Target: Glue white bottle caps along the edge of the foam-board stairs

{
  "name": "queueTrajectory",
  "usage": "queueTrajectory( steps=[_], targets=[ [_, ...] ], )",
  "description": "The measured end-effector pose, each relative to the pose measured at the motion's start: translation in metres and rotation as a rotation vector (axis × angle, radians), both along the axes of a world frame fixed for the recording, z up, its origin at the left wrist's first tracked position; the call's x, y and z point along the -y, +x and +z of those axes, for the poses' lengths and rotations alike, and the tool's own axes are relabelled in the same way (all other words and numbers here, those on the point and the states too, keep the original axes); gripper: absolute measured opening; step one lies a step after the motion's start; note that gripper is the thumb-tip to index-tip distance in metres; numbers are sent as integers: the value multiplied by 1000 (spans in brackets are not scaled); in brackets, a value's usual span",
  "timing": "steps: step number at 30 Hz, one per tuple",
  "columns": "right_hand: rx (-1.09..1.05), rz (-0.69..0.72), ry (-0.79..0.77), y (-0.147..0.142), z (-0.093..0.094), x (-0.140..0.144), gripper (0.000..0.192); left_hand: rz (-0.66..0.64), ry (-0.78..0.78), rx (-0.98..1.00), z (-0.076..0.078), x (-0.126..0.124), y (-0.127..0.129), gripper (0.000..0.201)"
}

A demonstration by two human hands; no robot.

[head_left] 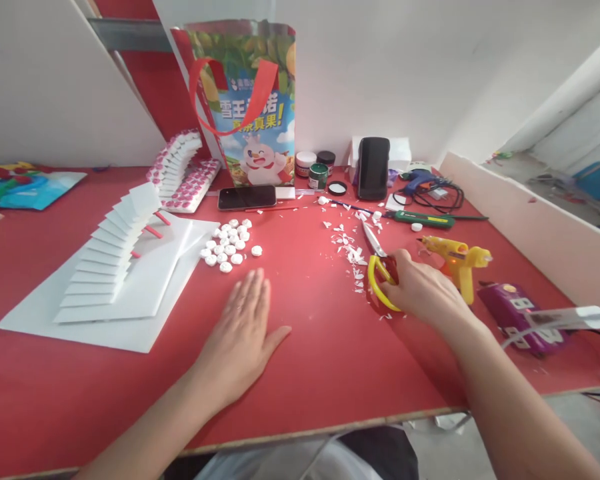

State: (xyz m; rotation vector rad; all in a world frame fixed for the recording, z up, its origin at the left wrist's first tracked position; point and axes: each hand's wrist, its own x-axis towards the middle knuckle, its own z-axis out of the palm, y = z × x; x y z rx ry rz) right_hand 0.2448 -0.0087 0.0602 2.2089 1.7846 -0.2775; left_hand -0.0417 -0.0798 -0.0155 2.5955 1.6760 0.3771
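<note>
My left hand (240,333) lies flat on the red tabletop, fingers stretched and thumb apart, with nothing in it. Just beyond its fingertips is a loose group of small round white pieces (230,241). My right hand (423,287) is closed on the yellow handles of a pair of scissors (380,263), whose blades point away from me on the table. White scraps (355,255) are scattered beside the blades. At the left, a curved staircase of white foam board (105,250) with several red sticks stands on white sheets (135,337).
A yellow glue gun (457,257) and a purple box (523,317) lie right of my right hand. Behind are a green-handled screwdriver (425,219), paint jars (318,175), phones (247,197), a printed bag (253,107) and a pink-and-white stair model (193,190). A low white wall (540,220) edges the right side.
</note>
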Motion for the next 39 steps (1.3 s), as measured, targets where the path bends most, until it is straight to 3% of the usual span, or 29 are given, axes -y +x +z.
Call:
queueTrajectory(
  steps=[2,3,8,11,21,27,30,33,37,39],
  targets=[
    [-10,-21,46,0,-3,-1,40,-207,-154,71,15,-15,11,72],
    [-17,-24,72,1,-5,-1,42,-247,-203,108,22,-20,14,65],
    [-13,-14,130,4,-13,2,46,62,-1,-21,31,-26,7,53],
    [-10,-11,128,4,-13,2,48,165,-30,-91,27,-25,2,39],
    [-13,-28,107,2,-11,3,48,219,-33,-232,31,-39,10,44],
    [-29,-19,128,4,-13,4,48,211,-6,-104,22,-31,0,34],
    [-26,-14,138,5,-15,4,48,115,3,16,17,-25,6,28],
    [-10,-9,140,5,-16,3,49,-70,-33,125,15,-25,29,29],
    [-42,-37,142,7,-15,3,53,-332,-223,273,19,-39,65,53],
    [-81,-56,151,8,-16,3,54,-302,-255,301,23,-53,72,63]
  ],
)
